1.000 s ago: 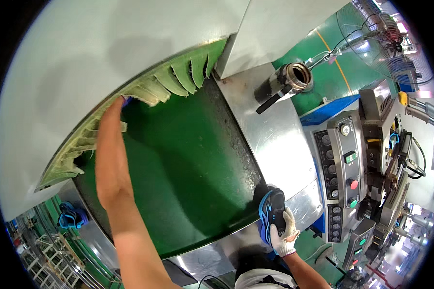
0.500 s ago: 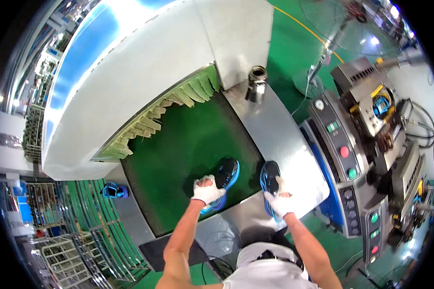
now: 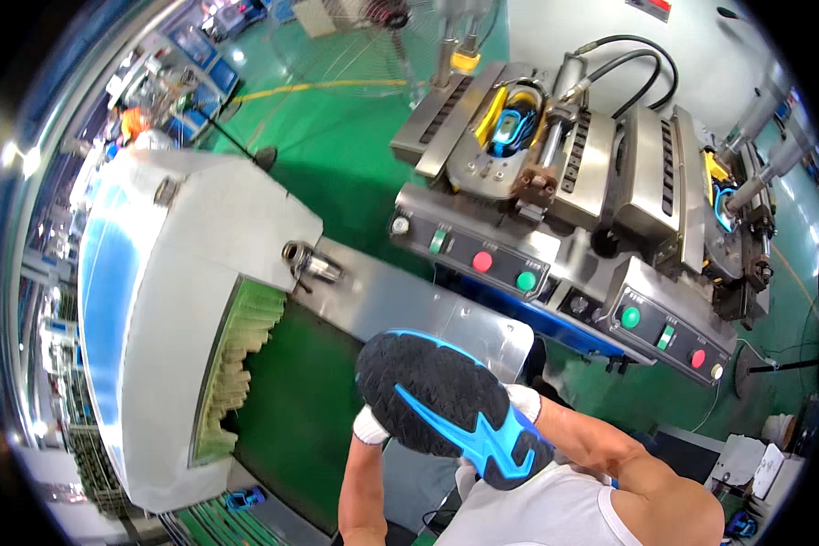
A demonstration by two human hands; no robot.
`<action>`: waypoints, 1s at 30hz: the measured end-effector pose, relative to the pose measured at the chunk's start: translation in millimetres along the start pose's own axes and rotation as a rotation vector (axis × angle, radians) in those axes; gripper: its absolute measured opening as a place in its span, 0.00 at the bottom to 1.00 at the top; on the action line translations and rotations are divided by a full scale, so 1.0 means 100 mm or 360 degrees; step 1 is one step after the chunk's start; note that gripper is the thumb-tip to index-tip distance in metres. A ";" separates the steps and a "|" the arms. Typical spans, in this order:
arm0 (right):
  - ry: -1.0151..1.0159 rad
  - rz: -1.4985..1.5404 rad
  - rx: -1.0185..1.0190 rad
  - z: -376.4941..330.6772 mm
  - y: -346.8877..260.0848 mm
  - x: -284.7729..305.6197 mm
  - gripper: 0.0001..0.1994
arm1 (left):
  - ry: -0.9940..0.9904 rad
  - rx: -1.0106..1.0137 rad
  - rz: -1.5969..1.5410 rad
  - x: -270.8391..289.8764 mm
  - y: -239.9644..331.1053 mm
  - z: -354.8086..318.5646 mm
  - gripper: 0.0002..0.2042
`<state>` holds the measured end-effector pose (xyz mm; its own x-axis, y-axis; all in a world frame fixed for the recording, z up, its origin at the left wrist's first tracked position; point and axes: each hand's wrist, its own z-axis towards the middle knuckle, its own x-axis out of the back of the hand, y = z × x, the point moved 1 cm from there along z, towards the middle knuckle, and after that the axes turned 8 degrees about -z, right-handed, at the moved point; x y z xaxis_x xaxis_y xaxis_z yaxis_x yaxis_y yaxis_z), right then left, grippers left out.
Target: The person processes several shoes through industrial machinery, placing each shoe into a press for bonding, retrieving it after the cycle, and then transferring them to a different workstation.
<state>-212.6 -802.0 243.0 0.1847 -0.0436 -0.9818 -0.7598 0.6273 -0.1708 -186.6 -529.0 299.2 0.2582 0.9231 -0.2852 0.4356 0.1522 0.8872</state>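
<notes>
A shoe (image 3: 446, 414) with a black and bright blue sole is held up close under the camera, sole facing up. My left hand (image 3: 370, 426), in a white glove, grips it at the left end. My right hand (image 3: 522, 401), also gloved in white, holds its right side. Most of both hands is hidden behind the sole, and I cannot tell whether a second shoe lies behind it. The shoe hangs over the metal end plate (image 3: 400, 305) of a green conveyor belt (image 3: 287, 409).
The belt comes out of a white tunnel housing (image 3: 191, 273) through a curtain of yellow-green strips (image 3: 237, 364). To the right stands a steel press machine (image 3: 610, 173) with red and green buttons (image 3: 482, 262); blue shoes (image 3: 516, 126) sit in its clamps. The floor is green.
One second ago my left arm reached to the curtain; then each hand held a shoe over the belt. Now the shoe is lifted toward the camera and the view has swung right to the press.
</notes>
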 end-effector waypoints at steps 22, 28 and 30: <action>0.1423 -0.0597 0.1611 -1.97 -2.07 -0.88 0.48 | 0.0300 -0.0512 0.2406 -2.44 1.91 5.86 0.37; 0.1748 -0.0666 0.1455 -1.69 -2.22 -0.91 0.22 | 0.0545 -0.0809 0.1966 -2.24 2.82 4.34 0.35; 0.1944 -0.0924 0.1331 -1.57 -2.33 -0.83 0.21 | 0.0601 -0.0973 0.1679 -2.01 2.80 3.66 0.31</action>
<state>-148.7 -1066.5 351.1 -0.5877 -0.7316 -0.3455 -0.1494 0.5178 -0.8424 198.8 -800.9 472.5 -0.0687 0.7225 0.6879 -0.3225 -0.6686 0.6700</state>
